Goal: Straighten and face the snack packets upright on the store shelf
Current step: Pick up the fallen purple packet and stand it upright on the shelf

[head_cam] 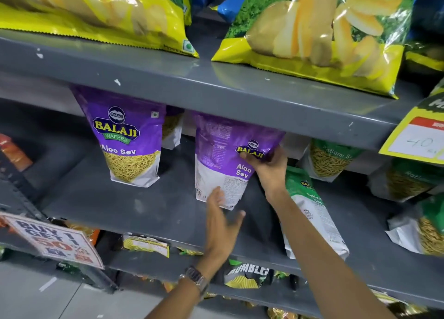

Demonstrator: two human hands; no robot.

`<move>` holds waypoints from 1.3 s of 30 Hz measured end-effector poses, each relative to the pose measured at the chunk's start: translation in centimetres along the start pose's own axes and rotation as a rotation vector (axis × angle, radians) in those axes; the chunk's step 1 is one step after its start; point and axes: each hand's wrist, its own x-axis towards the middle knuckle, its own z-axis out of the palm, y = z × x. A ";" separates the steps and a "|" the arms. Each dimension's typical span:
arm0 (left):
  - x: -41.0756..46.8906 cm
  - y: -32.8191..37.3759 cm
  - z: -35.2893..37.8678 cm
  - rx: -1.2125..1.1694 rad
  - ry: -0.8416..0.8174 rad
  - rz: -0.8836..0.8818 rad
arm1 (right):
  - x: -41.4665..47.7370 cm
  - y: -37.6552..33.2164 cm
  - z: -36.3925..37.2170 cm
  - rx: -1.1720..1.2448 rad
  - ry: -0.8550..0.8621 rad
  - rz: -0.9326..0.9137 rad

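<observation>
Gripping the upper edge of a purple packet (pixel 223 160), the right hand (pixel 268 168) pinches it with its printed back showing, while the left hand (pixel 222 222) lies spread against its white bottom. Left of it stands one more purple packet (pixel 127 136), upright and front-facing; a third peeks between them.

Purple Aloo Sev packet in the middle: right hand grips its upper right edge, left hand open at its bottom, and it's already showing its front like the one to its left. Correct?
Not quite. The head view shows the held packet turned, showing its printed back and side panel, not its front like the left packet. The rest holds: right hand grips the upper right edge, left hand is open at the bottom.
</observation>
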 end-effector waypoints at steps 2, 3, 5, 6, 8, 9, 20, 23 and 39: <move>0.1 0.1 0.8 0.091 -0.078 0.029 | -1.5 0.1 0.5 -0.043 0.082 -0.037; 0.3 0.3 0.9 0.103 -0.093 0.035 | -2.1 0.1 0.6 -0.067 0.109 -0.045; 0.8 0.8 0.7 0.108 -0.099 0.025 | -3.2 0.2 0.8 -0.139 0.123 -0.060; 1.2 0.9 0.5 0.109 -0.096 0.021 | -3.7 0.2 0.9 -0.168 0.104 -0.060; 2.1 0.7 0.3 0.132 -0.094 0.023 | -4.5 -0.1 1.0 -0.194 0.030 -0.056; 2.6 0.7 0.1 0.134 -0.082 0.014 | -5.0 -0.3 1.0 -0.210 -0.017 -0.058; 8.8 0.5 -3.4 0.133 -0.148 0.002 | -2.8 -1.6 -0.7 -0.053 0.053 -0.083; 10.5 0.5 -5.7 0.085 -0.254 -0.010 | -0.7 -0.5 -1.5 -0.150 0.064 0.016; 13.8 -1.2 -8.9 -0.045 -0.468 0.014 | -1.9 1.9 -0.9 -0.154 -0.124 0.121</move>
